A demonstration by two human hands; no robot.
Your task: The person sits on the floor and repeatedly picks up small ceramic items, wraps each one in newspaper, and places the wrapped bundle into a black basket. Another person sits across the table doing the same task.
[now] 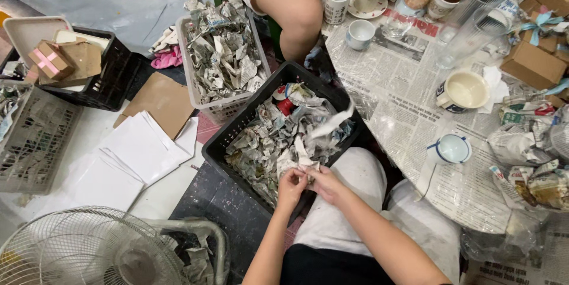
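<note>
My left hand and my right hand meet over the near edge of a black plastic crate. Both pinch a small crumpled wad of newspaper between their fingers. A long strip of paper rises from the wad toward the upper right. The crate is full of crumpled newspaper wrappings, with something red and white showing near its far corner. My knees in light trousers are just right of the crate.
A white basket of crumpled newspaper stands behind the crate, next to another person's bare knee. A newspaper-covered table on the right holds cups, glasses and cardboard boxes. White sheets, a fan and other crates lie left.
</note>
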